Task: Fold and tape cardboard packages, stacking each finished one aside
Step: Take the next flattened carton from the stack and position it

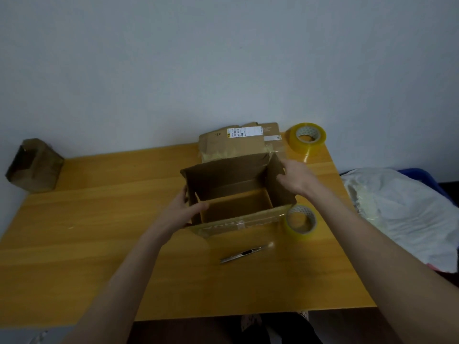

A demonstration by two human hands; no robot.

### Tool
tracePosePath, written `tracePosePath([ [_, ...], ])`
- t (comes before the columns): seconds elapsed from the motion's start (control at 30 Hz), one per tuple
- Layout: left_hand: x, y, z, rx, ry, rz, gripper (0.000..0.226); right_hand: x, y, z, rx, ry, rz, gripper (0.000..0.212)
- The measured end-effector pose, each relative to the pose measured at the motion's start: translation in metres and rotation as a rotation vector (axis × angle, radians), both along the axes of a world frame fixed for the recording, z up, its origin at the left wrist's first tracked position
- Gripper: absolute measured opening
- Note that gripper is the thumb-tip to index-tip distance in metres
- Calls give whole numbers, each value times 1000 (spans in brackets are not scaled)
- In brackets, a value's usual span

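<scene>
Open brown cardboard box (236, 194) stands upright on the yellow wooden table (99, 244), between my two hands, all four top flaps raised.

My left hand (185, 208) grips the box's left flap: thumb hooked inside over the edge, fingers (185, 192) wrapped round the outside. My right hand (296, 177) closes on the right flap near its far top corner, fingers curled over the edge, palm against the outer face. How hard either hand pinches I can't quite judge; the picture is soft there.

Near flap, toward me from both hands, carries strips of clear tape and some print I can't read.

Just beyond my right fingertips: a flattened stack of brown cardboard (238, 142) with a white shipping label, lying flat at the table's far edge, close behind the box.

Farther out, to the right of my right hand: large roll of clear yellowish packing tape (307, 137), loose tail trailing toward me.

Below my right wrist, against the box's near right corner: a second, smaller roll of the same tape (301, 222), lying flat.

Toward me from the box, between my forearms: slim metal utility knife (244, 253), lying on the table.

Far to the left of my left hand, at the table's back corner: a small brown cardboard package (34, 165).
</scene>
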State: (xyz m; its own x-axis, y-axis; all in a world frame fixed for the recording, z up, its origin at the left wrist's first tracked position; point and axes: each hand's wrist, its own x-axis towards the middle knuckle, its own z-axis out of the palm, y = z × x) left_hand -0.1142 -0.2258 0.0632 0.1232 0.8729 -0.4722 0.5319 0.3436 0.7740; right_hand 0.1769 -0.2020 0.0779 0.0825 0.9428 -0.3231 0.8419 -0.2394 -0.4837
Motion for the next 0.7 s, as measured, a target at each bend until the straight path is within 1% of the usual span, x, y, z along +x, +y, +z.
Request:
tracePosePath([
  [0.07,9,0,3,102,159,-2,42,4,-5,0,-23,-45,17,51],
  [0.13,13,3,6,94,197,-1,27,11,-9,-4,-30,-61,-25,49],
  [0.23,21,10,14,74,216,-40,24,19,-11,-7,-29,-86,-105,36],
  [0.33,32,24,14,84,192,-23,26,22,-4,-9,-6,-104,-151,34],
  [0.37,36,27,15,79,185,-17,26,24,-3,-9,8,-80,-159,34],
  [0.4,38,29,16,83,155,-2,28,27,-3,-7,19,-22,-159,35],
  [0.43,39,28,17,91,86,20,32,32,-5,-6,13,108,-168,39],
  [0.5,36,17,16,108,-99,57,48,41,-18,0,-49,491,-229,50],
  [0.53,33,7,12,132,-163,55,59,44,-26,2,-76,625,-251,52],
  [0.57,30,-3,8,160,-180,41,71,47,-33,2,-76,672,-238,53],
  [0.63,29,-19,-1,207,-135,1,94,50,-44,-2,-29,686,-220,52],
  [0.67,29,-24,-6,231,-115,-5,98,48,-45,-3,-9,694,-232,51],
  [0.7,32,-26,-9,263,-104,-3,97,47,-43,-4,4,702,-237,50],
])
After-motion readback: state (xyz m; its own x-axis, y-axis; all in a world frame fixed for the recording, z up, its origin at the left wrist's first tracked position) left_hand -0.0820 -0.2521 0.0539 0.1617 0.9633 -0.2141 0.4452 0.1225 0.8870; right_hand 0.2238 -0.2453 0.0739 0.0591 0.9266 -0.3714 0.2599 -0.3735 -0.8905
